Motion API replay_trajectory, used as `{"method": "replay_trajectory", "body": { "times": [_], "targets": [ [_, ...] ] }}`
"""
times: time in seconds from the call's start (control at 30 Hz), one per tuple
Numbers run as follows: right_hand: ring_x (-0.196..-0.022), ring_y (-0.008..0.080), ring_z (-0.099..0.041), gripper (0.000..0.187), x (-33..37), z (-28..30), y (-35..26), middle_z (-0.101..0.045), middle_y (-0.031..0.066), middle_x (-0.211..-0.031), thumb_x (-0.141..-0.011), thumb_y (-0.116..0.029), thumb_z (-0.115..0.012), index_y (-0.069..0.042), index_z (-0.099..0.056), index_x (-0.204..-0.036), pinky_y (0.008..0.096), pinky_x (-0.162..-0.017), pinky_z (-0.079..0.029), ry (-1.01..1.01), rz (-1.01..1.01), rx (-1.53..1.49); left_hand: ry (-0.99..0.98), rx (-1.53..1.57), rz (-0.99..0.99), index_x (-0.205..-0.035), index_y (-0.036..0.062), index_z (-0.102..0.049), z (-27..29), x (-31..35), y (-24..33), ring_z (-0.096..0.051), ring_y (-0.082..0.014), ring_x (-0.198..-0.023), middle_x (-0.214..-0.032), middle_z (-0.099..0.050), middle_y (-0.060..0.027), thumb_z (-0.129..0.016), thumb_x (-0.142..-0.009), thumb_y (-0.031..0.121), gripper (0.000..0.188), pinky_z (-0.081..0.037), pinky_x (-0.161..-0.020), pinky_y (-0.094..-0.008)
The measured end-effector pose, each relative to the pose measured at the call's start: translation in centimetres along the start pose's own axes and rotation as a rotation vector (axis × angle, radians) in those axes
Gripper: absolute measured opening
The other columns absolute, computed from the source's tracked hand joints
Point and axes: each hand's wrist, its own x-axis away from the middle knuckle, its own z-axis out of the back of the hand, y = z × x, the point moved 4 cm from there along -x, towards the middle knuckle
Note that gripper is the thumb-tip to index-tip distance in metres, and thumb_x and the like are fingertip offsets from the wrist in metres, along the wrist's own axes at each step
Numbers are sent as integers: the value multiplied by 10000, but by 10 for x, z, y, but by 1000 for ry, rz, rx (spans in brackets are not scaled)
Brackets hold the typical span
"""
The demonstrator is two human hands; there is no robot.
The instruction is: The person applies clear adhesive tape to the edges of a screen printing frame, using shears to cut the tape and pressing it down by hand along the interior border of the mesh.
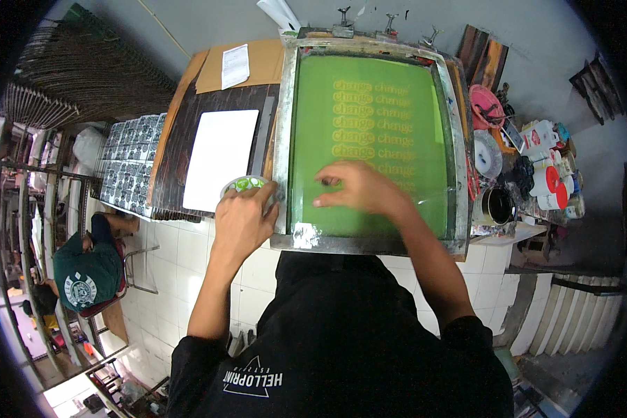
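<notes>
A screen printing frame (281,139) with green mesh (320,104) lies in front of me, showing rows of a repeated yellowish word. At its left edge my left hand (246,216) is closed on a tape roll (244,183) with a white rim and a green-and-white inside. My fingers cover part of the roll. My right hand (362,187) hovers over the lower middle of the mesh, slightly blurred. Its fingers are bent, the thumb is apart from them, and I see nothing between them. A shiny patch (306,235) shows at the frame's lower left corner.
Left of the frame, a white board (223,160) and a metal strip (262,136) lie on the dark table. Clamps (343,28) stand at the back edge. Tubs and bottles (547,177) crowd the right side. A person (83,272) sits at the left near printed sheets (129,164).
</notes>
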Motion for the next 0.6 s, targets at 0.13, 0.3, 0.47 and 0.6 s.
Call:
{"method": "replay_trajectory", "body": {
  "times": [0.13, 0.3, 0.47, 0.6],
  "targets": [
    [-784, 234, -698, 295, -12, -4, -1, -737, 124, -868, -825, -285, -803, -34, -749, -971, 363, -747, -538, -203, -15, -17, -10, 10, -76, -1162, 65, -698, 6, -2, 0, -716, -323, -854, -985, -748, -182, -709, -849, 189, 337, -510, -872, -416],
    [-783, 150, -672, 127, 31, 57, -15, -733, 51, -843, -828, -120, -784, -36, -748, -917, 308, -743, -517, -159, -57, -260, 7, 114, -150, -1149, 65, -705, 17, -22, 13, -716, -322, -844, -966, -752, -184, -715, -853, 189, 321, -515, -843, -402],
    [-847, 127, -655, 150, 85, 119, -46, -724, 53, -884, -826, -69, -779, 2, -741, -953, 280, -800, -506, 249, -6, -282, 305, 199, -407, -1176, 58, -683, -17, -62, 50, -692, -281, -768, -842, -727, -135, -697, -885, 161, 309, -494, -764, -409],
    [-848, 124, -638, 147, 123, 133, -58, -702, 57, -918, -829, -11, -767, 31, -718, -960, 256, -798, -495, 516, -30, -368, 317, 120, -485, -1214, 31, -655, -66, -88, 68, -651, -259, -760, -788, -677, -110, -675, -901, 136, 331, -447, -726, -391]
  ]
}}
